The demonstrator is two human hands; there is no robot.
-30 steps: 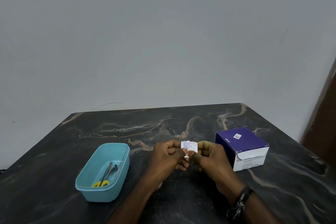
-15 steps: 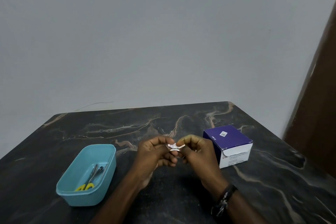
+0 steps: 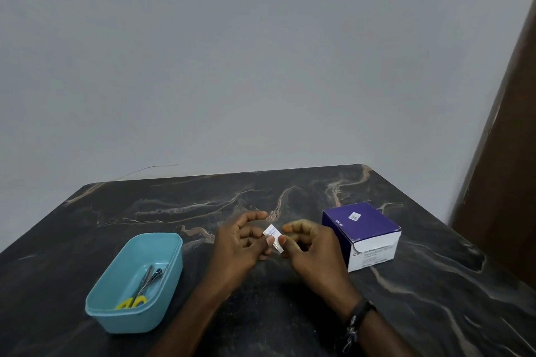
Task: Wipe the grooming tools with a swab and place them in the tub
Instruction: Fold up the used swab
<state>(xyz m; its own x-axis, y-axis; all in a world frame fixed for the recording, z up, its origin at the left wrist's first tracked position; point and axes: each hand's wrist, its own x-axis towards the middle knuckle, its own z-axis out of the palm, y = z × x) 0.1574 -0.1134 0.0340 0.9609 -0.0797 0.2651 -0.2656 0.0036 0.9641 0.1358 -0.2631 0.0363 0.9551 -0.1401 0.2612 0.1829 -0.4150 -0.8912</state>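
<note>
So from my seat, both hands are up over the middle of the dark marbled worktop [image 3: 290, 313], meeting on one small white swab packet [image 3: 272, 236]. My left hand [image 3: 242, 243] has its grip clamped on the packet's left edge, thumb and a fingertip pinching it, with the index finger sticking out loose above. My right hand [image 3: 311, 246] has its grip clamped on the packet's lower right edge, thumb against a curled finger. The packet sits tilted between the two pinches, printed side facing up toward me, and it's held clear of the worktop. Can't tell if it's torn open or not, too small.

Left of the grip and a bit nearer to me is the light blue tub [image 3: 116, 319], sitting flat on the worktop, well apart from my left hand. Inside it are scissors [image 3: 135, 295] with yellow handles pointing at me, plus another thin metal tool [image 3: 155, 277] lying just beside the blades; I can't make out what kind.

Right of the grip, near my right hand, there's the purple and white swab box [image 3: 362, 233]. There's a dark band [image 3: 358, 319] on my right wrist.
</note>
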